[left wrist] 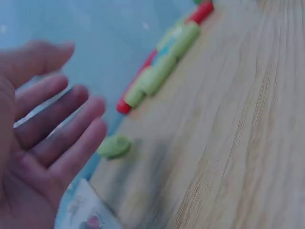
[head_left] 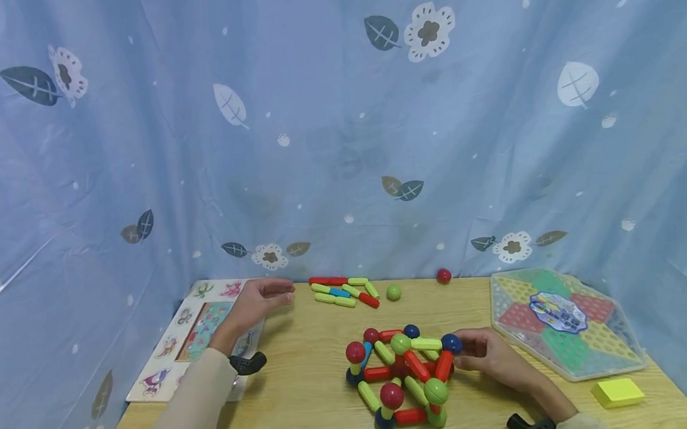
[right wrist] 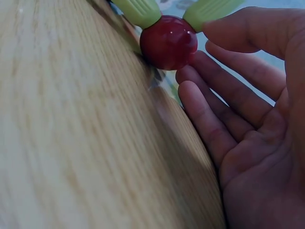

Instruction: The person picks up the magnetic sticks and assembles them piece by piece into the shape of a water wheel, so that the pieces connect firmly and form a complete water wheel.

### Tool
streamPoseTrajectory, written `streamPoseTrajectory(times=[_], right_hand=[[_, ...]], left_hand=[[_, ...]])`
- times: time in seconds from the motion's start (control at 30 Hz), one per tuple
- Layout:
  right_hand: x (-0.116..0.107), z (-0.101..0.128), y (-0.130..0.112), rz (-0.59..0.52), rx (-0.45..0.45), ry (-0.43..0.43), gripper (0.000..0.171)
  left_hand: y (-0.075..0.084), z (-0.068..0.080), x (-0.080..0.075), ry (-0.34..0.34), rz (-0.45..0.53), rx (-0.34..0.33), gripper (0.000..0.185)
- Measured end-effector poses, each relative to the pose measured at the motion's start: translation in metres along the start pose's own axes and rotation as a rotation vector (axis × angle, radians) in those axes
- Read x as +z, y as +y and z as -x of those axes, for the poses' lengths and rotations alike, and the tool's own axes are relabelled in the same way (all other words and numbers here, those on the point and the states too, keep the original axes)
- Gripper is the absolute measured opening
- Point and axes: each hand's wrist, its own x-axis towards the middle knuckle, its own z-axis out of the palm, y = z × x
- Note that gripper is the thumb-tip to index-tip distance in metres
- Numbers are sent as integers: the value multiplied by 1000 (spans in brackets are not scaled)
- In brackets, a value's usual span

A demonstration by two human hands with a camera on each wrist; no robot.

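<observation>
In the head view, the left hand [head_left: 258, 303] hovers with straight, relaxed fingers and holds nothing; it is above the far left part of the wooden table [head_left: 307, 400], just beside the row of loose sticks [head_left: 345, 290] that lies near the back edge. The right hand [head_left: 489, 356] rests beside the stick-and-ball structure [head_left: 402, 375] in the middle of the table, its fingers lightly bent and touching the right end, near a dark blue ball. A green ball [head_left: 393, 293] and a red ball [head_left: 444, 275] lie apart by the curtain. The puzzle board [head_left: 177, 343] sits at the left edge, the hexagonal game box [head_left: 562, 319] at the right; its round centre label has writing too small to read. A yellow block [head_left: 617, 392] lies near the front right corner. Free wood stays between the sticks and the structure. In the left wrist view, blurred, the open fingers [left wrist: 62, 138] are above the table edge, the sticks [left wrist: 162, 71] a little further. In the right wrist view, the fingers [right wrist: 224, 90] are nearly straight beside a red ball [right wrist: 168, 42] joined with two green sticks.
</observation>
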Motion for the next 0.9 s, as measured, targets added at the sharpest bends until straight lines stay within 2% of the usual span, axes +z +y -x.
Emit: streamPoseTrajectory(times=[0.17, 0.3, 0.4, 0.43, 0.5, 0.57, 0.63, 0.67, 0.73, 0.8, 0.9], right_hand=[[2, 3, 3, 25, -8, 19, 28], [3, 2, 4, 66, -14, 43, 26], [4, 2, 4, 77, -25, 56, 26], [5, 1, 4, 81, -30, 57, 25], [7, -1, 4, 82, -35, 57, 24], [7, -1, 4, 86, -35, 61, 24], [7, -1, 4, 94, -39, 60, 23], [7, -1, 3, 97, -44, 58, 23], [7, -1, 3, 96, -49, 57, 23], [7, -1, 2, 95, -55, 52, 23], [7, -2, 1, 83, -45, 48, 23]], left_hand=[[-6, -18, 20, 184, -354, -75, 37], [-10, -30, 40, 247, -545, -141, 30], [-4, -30, 49, 250, -601, -181, 16], [-11, -31, 50, 252, -605, -177, 15], [-5, -24, 54, 268, -573, -183, 20], [9, -11, 58, 256, -446, -212, 27], [19, 1, 64, 244, -243, -218, 36], [34, 11, 67, 235, -116, -240, 37], [50, 30, 75, 204, 138, -264, 37], [65, 49, 81, 184, 349, -288, 36], [89, 80, 90, 161, 571, -314, 37]])
